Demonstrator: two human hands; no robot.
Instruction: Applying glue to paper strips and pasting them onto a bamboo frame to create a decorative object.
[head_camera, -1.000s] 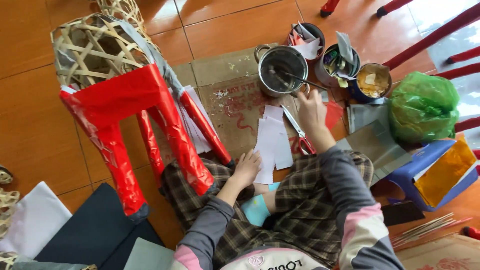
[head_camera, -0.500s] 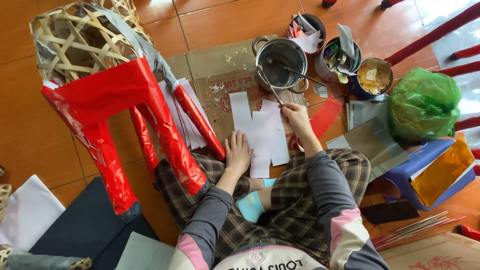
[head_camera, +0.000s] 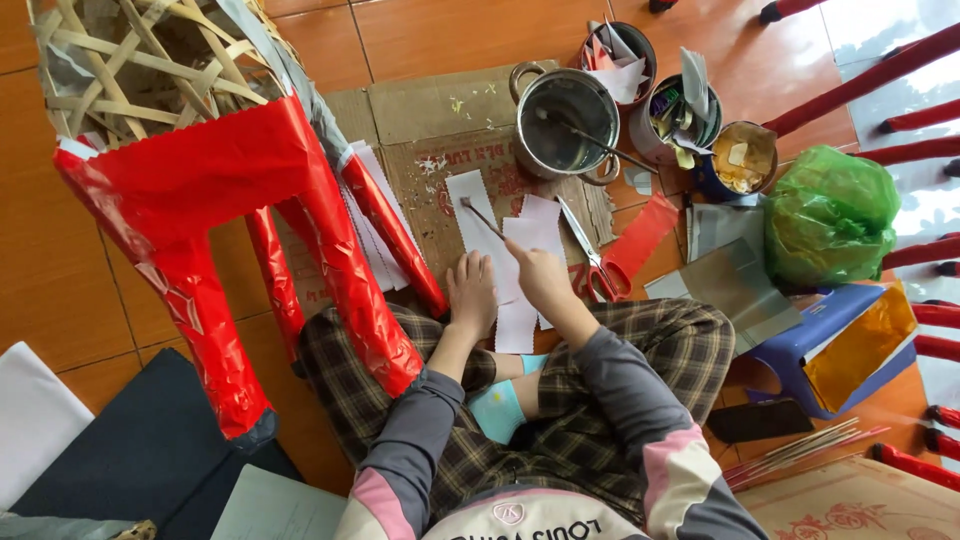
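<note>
— What stood furthest left?

— A bamboo frame (head_camera: 130, 60) partly wrapped in glossy red paper (head_camera: 215, 190), its legs reaching down beside the person's checked trousers.

— And the hands?

— The left hand (head_camera: 472, 292) lay flat, fingers spread, pressing down on white paper strips (head_camera: 505, 255) that rested on a sheet of cardboard (head_camera: 430, 105) on the floor. It gripped nothing. Just beside it, the right hand (head_camera: 537, 275) was closed around a thin brush (head_camera: 483, 217), whose tip touched the upper part of one strip.

— Anything right of that?

— Red-handled scissors (head_camera: 590, 255) lay just beside the right hand, next to a red paper scrap (head_camera: 640, 235). Above them sat a metal pot (head_camera: 565, 122) with a stick in it, then tins of scraps (head_camera: 690, 110). Further right were a green plastic bag (head_camera: 830, 215) and a blue stool (head_camera: 800, 340).
</note>
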